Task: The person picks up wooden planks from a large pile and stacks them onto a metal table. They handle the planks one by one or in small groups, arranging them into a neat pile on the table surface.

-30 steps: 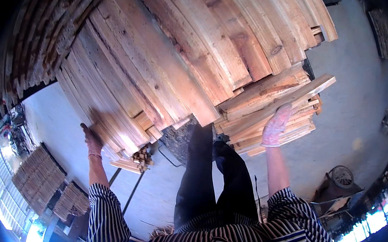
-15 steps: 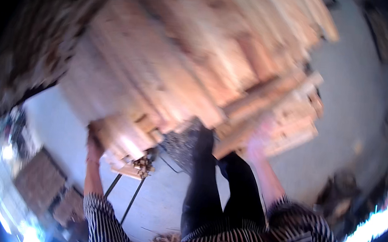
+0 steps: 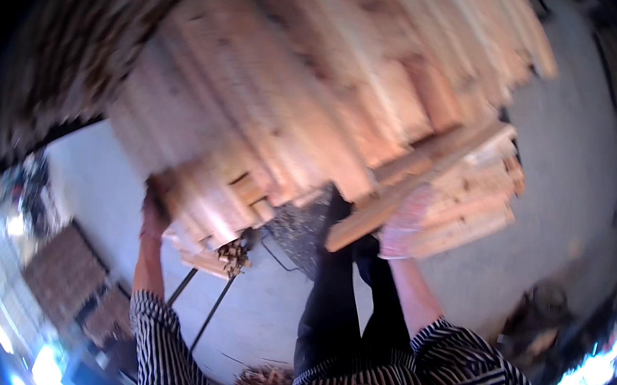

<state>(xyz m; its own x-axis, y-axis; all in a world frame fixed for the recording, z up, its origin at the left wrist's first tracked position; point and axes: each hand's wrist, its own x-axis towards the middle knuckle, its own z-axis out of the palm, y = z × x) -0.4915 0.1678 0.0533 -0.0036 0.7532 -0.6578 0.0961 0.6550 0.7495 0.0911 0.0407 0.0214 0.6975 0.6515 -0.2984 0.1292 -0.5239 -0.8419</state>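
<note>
A large stack of pale wooden boards (image 3: pixel 257 104) fills the upper middle, somewhat blurred. My left hand (image 3: pixel 155 210) is at the stack's lower left edge, touching the board ends there; shadow and wood hide its fingers. On the right, my right hand (image 3: pixel 405 221), in what looks like a thin pinkish glove, closes against a long wooden board (image 3: pixel 391 197). That board lies slantwise, its near end jutting past the stack above my legs. Beside this hand, shorter boards (image 3: pixel 473 202) make a lower pile; the fingertips are smeared.
Dark, rough stacked wood (image 3: pixel 91 42) rises at the far left. Below the left stack sit a bundle of thin sticks (image 3: pixel 232 256) and two dark bars (image 3: pixel 211 314). Wood scraps (image 3: pixel 263 378) lie by my feet. Brown square panels (image 3: pixel 65 272) are at left, a dark heap (image 3: pixel 536 318) at right.
The long board has shifted left and toward me along with my right hand, so its near end sticks out farther. My left hand stays at the stack's edge. The view has shifted slightly.
</note>
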